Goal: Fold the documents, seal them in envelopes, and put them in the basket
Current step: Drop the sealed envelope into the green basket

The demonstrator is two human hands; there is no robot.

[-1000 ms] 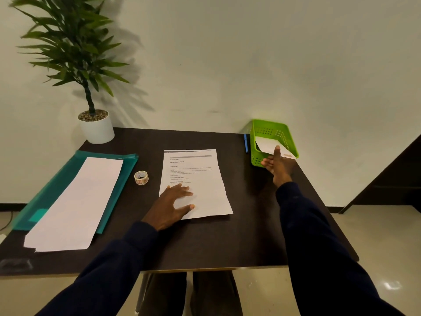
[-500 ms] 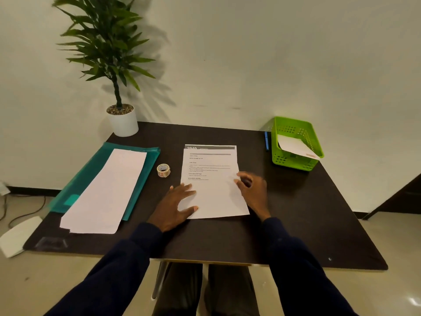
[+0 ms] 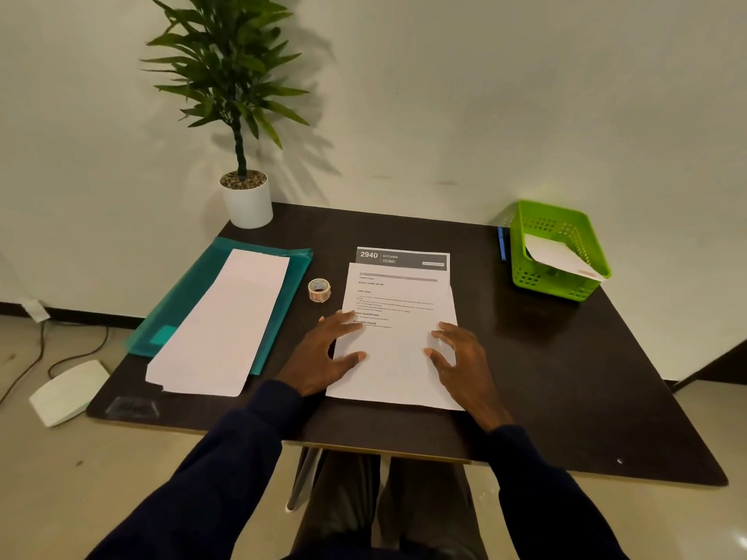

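A printed document (image 3: 398, 313) lies in the middle of the dark table (image 3: 566, 377), on top of another sheet whose dark header (image 3: 402, 258) shows at the far edge. My left hand (image 3: 327, 351) rests flat on the top sheet's left side with spread fingers. On the sheet's right side my right hand (image 3: 461, 357) rests, its fingers relaxed. A stack of white envelopes (image 3: 220, 325) lies on a teal folder (image 3: 182, 313) at the left. The green basket (image 3: 566, 282) at the back right holds one white envelope (image 3: 560, 256).
A small roll of tape (image 3: 319, 290) sits between the folder and the document. A blue pen (image 3: 501, 244) lies left of the basket. A potted plant (image 3: 244, 196) stands at the back left corner. A white device (image 3: 66, 392) and cables lie on the floor.
My right hand left the envelope in the basket and came back onto the document's right side. My left hand stayed on the paper. The view shifted left.
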